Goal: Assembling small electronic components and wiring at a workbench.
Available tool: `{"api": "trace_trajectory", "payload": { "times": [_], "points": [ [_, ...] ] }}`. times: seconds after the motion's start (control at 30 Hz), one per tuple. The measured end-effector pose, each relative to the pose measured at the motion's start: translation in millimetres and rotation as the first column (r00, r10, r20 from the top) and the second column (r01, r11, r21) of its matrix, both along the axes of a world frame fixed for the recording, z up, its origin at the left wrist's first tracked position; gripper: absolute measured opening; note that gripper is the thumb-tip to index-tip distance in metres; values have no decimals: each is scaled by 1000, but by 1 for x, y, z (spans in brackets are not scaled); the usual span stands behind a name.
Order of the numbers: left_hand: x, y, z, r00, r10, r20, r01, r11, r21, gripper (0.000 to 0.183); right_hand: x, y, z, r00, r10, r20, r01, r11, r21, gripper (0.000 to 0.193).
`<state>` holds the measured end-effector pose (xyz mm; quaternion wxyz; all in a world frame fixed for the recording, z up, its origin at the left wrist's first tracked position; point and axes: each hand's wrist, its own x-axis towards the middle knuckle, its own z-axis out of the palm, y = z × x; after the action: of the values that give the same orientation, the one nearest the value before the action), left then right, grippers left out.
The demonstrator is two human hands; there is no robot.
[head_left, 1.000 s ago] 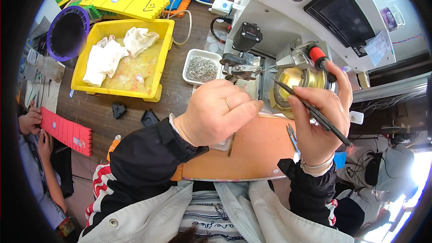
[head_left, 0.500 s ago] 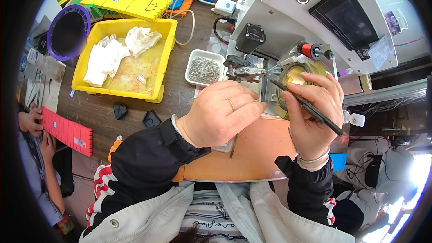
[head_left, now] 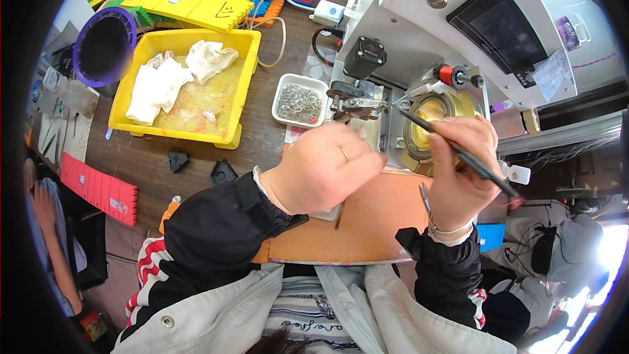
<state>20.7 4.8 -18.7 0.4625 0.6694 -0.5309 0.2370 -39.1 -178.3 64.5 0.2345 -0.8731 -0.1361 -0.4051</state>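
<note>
My left hand (head_left: pixel 321 169), with a ring on one finger, is curled closed in front of the machine's small metal clamp (head_left: pixel 359 101). Whatever its fingers may pinch is hidden. Between thumb and fingers, my right hand (head_left: pixel 466 164) grips slim black tweezers (head_left: pixel 470 159). Their tip points up-left toward the clamp, beside a round, amber-coloured spool (head_left: pixel 419 132). Thin metal tips, maybe of small scissors (head_left: pixel 424 198), show below the right palm. Beyond my left hand stands a white dish (head_left: pixel 300 99) full of small metal pieces. An orange-brown work mat (head_left: pixel 373 223) lies under both hands.
A yellow tray (head_left: pixel 247 92) with white cloths stands at left, two black plastic pieces (head_left: pixel 223 172) before it. The machine's screen (head_left: pixel 498 23) rises at right, above a red thread spool (head_left: pixel 452 76). At far left, another person's arm (head_left: pixel 49 216) is near a red strip (head_left: pixel 98 190).
The tweezers have tilted a little and their tip is slightly higher, nearer the clamp. My left hand barely moved. The other person's hands have left the red strip.
</note>
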Motion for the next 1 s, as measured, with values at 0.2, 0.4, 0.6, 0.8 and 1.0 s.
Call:
{"api": "trace_trajectory", "payload": {
  "times": [0.2, 0.4, 0.6, 0.8, 1.0],
  "points": [
    [2, 5, -7, 999, 48, 19, -47, 999, -10, 24, -43, -17, -17, 954, -78, 290, -35, 930, 367, 13],
    [2, 4, -5, 995, 91, 35, -90, 996, -22, 29, -130, -34, -54, 934, -356, -20, 354, 919, 175, 14],
    [-5, 11, 14, 988, 152, -14, -152, 978, -141, 24, -149, -32, -113, 924, -207, -322, 219, 976, 0, 20],
    [15, 99, 50, 810, 586, 21, -585, 805, 105, 13, -144, -30, -121, 865, -183, -467, 240, 969, 66, 26],
    [49, 205, 22, 605, 770, 203, -756, 476, 449, 45, -145, -31, -118, 869, -166, -467, 211, 976, 45, 44]
  ]
}}
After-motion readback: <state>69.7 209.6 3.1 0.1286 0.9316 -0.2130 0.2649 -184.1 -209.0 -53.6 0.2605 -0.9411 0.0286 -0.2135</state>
